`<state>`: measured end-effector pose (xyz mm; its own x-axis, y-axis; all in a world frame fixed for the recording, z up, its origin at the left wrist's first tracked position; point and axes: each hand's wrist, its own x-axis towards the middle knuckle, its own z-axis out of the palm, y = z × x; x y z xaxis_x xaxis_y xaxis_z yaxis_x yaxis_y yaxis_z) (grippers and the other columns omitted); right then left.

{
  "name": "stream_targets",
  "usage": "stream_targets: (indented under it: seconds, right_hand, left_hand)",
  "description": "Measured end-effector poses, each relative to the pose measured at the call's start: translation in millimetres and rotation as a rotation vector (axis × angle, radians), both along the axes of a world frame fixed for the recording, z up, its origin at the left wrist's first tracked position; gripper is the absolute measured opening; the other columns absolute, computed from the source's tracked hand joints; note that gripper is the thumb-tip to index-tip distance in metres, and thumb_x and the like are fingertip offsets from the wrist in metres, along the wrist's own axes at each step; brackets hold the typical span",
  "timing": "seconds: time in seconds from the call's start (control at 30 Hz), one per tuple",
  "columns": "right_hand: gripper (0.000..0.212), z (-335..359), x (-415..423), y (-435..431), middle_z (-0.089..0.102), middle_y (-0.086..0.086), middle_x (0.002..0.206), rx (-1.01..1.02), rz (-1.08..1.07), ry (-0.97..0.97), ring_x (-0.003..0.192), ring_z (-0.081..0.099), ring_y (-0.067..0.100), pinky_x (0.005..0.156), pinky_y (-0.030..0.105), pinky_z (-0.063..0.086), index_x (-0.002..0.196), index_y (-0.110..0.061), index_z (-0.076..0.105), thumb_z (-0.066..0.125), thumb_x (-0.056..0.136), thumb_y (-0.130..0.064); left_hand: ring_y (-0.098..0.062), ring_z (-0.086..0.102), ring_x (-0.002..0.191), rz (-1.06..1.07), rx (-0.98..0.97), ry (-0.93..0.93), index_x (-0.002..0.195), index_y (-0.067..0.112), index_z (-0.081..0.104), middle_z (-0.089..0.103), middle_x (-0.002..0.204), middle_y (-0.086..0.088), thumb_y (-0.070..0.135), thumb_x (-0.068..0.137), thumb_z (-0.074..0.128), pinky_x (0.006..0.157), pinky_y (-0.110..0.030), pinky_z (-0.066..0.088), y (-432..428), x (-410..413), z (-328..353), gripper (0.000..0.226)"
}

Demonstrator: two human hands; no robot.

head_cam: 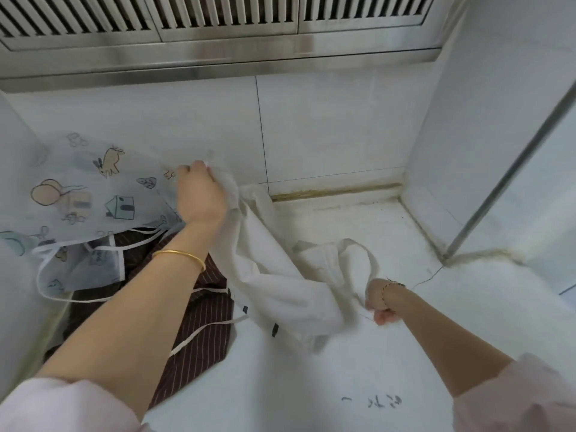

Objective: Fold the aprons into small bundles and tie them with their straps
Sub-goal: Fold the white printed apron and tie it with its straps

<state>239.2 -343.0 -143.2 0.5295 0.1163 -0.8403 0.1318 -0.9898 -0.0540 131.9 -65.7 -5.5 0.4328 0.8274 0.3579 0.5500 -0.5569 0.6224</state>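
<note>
A white apron (280,288) hangs stretched between my hands over the white counter. My left hand (199,191) grips its upper edge near the tiled wall. My right hand (385,302) is curled round its lower corner, beside a looped white strap (358,247). A pale blue apron with cartoon prints (84,201) lies at the left, its thin white straps trailing. Under it lies a dark brown striped apron (202,332) with a white strap across it.
The white counter (405,353) extends to the right and front, with faint writing near the front. White tiled walls close the back and right side. A steel slatted hood (218,35) runs overhead. A metal pole (511,163) stands at the right.
</note>
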Motion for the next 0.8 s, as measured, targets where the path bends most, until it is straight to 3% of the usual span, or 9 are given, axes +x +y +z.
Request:
stream_targets:
  seconds: [0.1,0.17,0.23,0.3,0.4,0.5,0.63,0.7,0.8]
  right_hand:
    - [0.029,11.5,5.2,11.9,0.055,0.014,0.113,0.184,-0.018,-0.447,0.107,0.058,0.028,0.077,0.03,0.049,0.119,-0.002,0.05,0.052,0.092,-0.011]
    - [0.043,27.2,5.0,31.4,0.045,0.012,0.129,0.304,0.007,-0.702,0.117,0.048,0.029,0.088,0.037,0.044,0.133,-0.009,0.037,0.049,0.093,-0.018]
    - [0.049,42.0,5.7,61.3,0.039,0.013,0.138,0.568,0.041,-0.636,0.123,0.044,0.03,0.097,0.039,0.042,0.139,-0.012,0.033,0.049,0.094,-0.023]
    - [0.06,51.3,2.1,89.8,0.036,0.013,0.142,0.783,0.008,-0.487,0.128,0.041,0.03,0.103,0.038,0.038,0.144,-0.014,0.029,0.054,0.091,-0.024]
    - [0.079,45.6,-9.3,113.0,0.04,0.012,0.138,0.726,0.141,-0.44,0.126,0.042,0.033,0.102,0.04,0.041,0.145,-0.017,0.023,0.067,0.081,-0.026]
    - [0.09,12.1,-21.9,107.1,0.04,0.008,0.139,0.604,0.152,-0.275,0.128,0.042,0.031,0.103,0.041,0.041,0.144,-0.013,0.024,0.075,0.072,-0.032]
    - [0.015,-17.8,-32.7,95.1,0.05,0.001,0.083,0.389,0.357,-0.183,0.093,0.058,0.026,0.065,0.024,0.045,0.1,-0.013,0.055,0.053,0.088,-0.021]
    - [0.014,-8.2,-26.2,94.3,0.048,0.003,0.081,0.501,0.172,-0.206,0.086,0.051,0.022,0.07,0.025,0.041,0.102,-0.009,0.054,0.05,0.092,-0.017]
    - [0.015,25.3,-2.1,89.5,0.057,0.013,0.083,0.951,-0.583,0.007,0.075,0.055,0.026,0.068,0.029,0.045,0.083,-0.005,0.06,0.051,0.09,-0.013]
  left_hand:
    - [-0.039,0.051,0.102,0.003,0.007,-0.062,0.109,-0.008,0.051,0.047,0.123,-0.025,0.004,0.098,0.031,0.085,-0.04,0.039,9.1,-8.2,6.2,0.026]
    - [-0.032,0.053,0.102,-0.064,-0.078,-0.178,0.113,-0.006,0.051,0.054,0.114,-0.021,0.0,0.095,0.033,0.087,-0.038,0.041,10.4,-10.9,8.9,0.026]
    - [-0.023,0.052,0.093,-0.137,-0.246,-0.272,0.109,0.001,0.055,0.056,0.102,-0.012,-0.003,0.091,0.037,0.085,-0.035,0.044,10.6,-13.5,9.7,0.027]
    - [-0.021,0.052,0.081,-0.256,-0.469,-0.283,0.086,0.007,0.058,0.058,0.084,-0.008,-0.005,0.086,0.036,0.069,-0.032,0.045,9.1,-17.9,10.7,0.025]
    - [-0.017,0.047,0.06,-0.302,-0.758,-0.396,0.065,0.013,0.048,0.05,0.062,-0.002,-0.005,0.086,0.033,0.055,-0.026,0.038,10.4,-35.3,16.7,0.031]
    - [-0.02,0.052,0.076,-0.166,-0.862,-0.548,0.068,0.017,0.05,0.053,0.073,-0.002,0.006,0.09,0.035,0.071,-0.032,0.042,29.7,-56.8,18.8,0.029]
    - [-0.018,0.048,0.091,0.071,-0.672,-0.557,0.09,0.009,0.06,0.057,0.088,-0.005,0.002,0.092,0.032,0.079,-0.035,0.047,46.7,-76.5,19.0,0.029]
    - [-0.019,0.05,0.092,0.175,-0.539,-0.492,0.109,-0.001,0.058,0.058,0.105,-0.012,0.0,0.094,0.03,0.09,-0.034,0.047,49.5,-79.0,13.0,0.031]
    - [-0.02,0.048,0.096,0.16,-0.497,-0.303,0.107,0.009,0.052,0.049,0.109,-0.009,0.002,0.094,0.035,0.086,-0.027,0.04,50.6,-69.0,2.7,0.023]
